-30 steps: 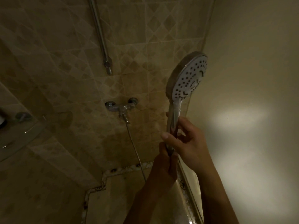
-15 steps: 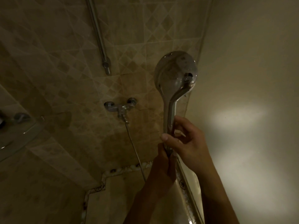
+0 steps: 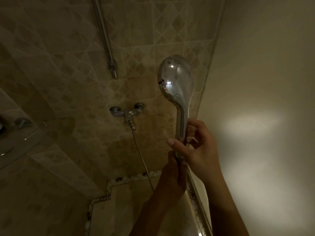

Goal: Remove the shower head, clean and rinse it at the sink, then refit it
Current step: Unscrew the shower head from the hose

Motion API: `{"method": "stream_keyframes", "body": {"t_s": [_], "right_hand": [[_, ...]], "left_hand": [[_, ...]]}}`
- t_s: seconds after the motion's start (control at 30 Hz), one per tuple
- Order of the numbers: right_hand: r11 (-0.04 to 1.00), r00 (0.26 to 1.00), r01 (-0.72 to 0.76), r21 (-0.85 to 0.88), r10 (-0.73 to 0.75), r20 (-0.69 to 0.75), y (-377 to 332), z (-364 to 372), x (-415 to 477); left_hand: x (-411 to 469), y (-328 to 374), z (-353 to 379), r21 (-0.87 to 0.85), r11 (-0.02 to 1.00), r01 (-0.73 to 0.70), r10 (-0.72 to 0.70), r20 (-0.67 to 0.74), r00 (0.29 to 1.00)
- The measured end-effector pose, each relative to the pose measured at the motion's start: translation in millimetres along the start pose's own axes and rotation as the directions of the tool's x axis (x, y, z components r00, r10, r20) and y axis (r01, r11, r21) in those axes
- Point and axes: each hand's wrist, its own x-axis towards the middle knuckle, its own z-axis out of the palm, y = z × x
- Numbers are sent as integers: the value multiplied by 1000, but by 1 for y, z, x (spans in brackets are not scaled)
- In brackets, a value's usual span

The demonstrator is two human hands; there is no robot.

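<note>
The chrome shower head (image 3: 176, 82) stands upright in the dim shower stall, its wet shiny back turned toward me and its nozzle face hidden. My right hand (image 3: 198, 150) grips the handle's lower part with thumb and fingers wrapped round it. Just below, my left hand (image 3: 173, 178) is closed around the bottom end of the handle, where the hose joins; the joint itself is hidden by my fingers. The thin hose (image 3: 141, 155) runs from my left hand up to the wall mixer tap (image 3: 127, 113).
A chrome riser rail (image 3: 104, 36) ends on the tiled wall above the tap. A glass corner shelf (image 3: 15, 138) sits at the left. The plain wall at the right carries a bright light patch (image 3: 252, 121). The stall's metal frame edge (image 3: 199, 201) runs past my right forearm.
The shower head has turned about its handle: a second ago the white nozzle face pointed at me, now its chrome back does. Both hands have kept their places on the handle.
</note>
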Motion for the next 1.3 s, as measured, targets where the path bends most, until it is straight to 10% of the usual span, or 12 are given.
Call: {"method": "stream_keyframes", "body": {"t_s": [0.9, 1.3], "right_hand": [[963, 960, -98, 253, 24, 279, 3, 4, 9], [979, 995, -90, 181, 96, -23, 35, -6, 15]], "left_hand": [[22, -14, 1, -21, 996, 86, -86, 27, 996], [23, -61, 6, -111, 981, 157, -162, -33, 986]]}}
